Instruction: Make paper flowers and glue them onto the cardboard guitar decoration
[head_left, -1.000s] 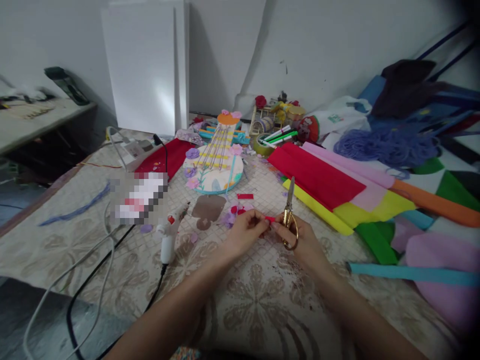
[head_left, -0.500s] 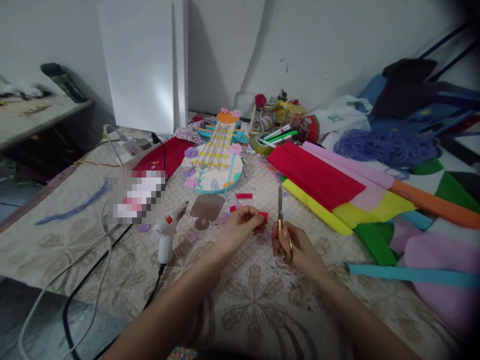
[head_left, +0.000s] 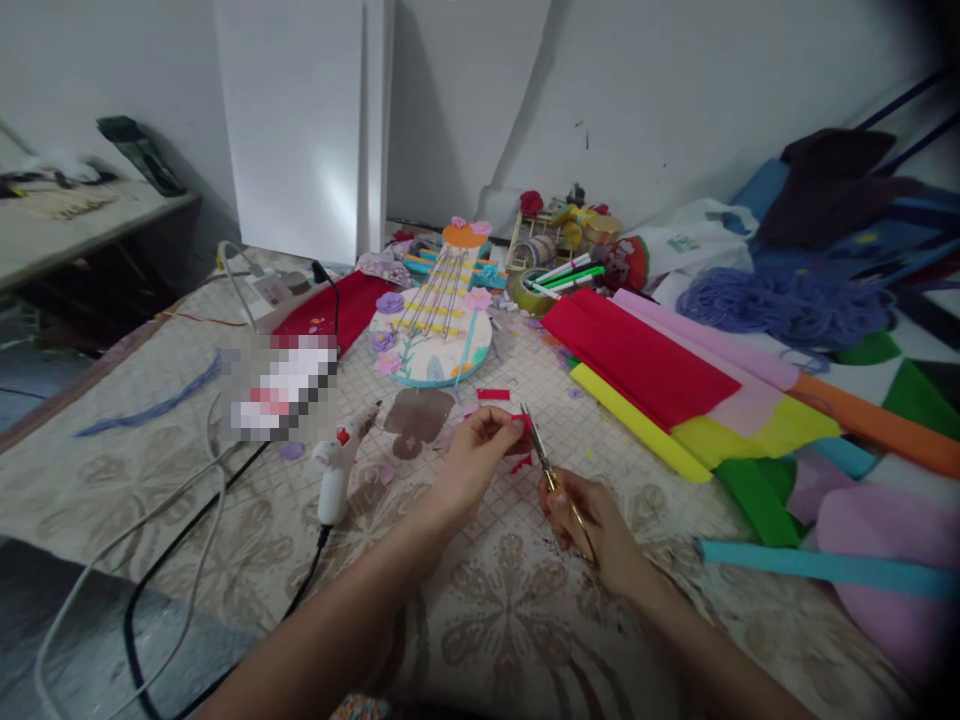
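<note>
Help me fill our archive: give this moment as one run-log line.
left hand: pinches red piece; right hand: holds scissors; blades: at red piece; glue gun: on tablecloth

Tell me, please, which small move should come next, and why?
Probably close the scissors gently on the small red piece: the left hand pinches it, and the right hand holds the scissors with the blades at its edge, their tips seemingly slightly parted.

txt: none legible | wht plastic bag (head_left: 709, 238), rear R: sm. grn print (head_left: 683, 243), too blurry to read
</note>
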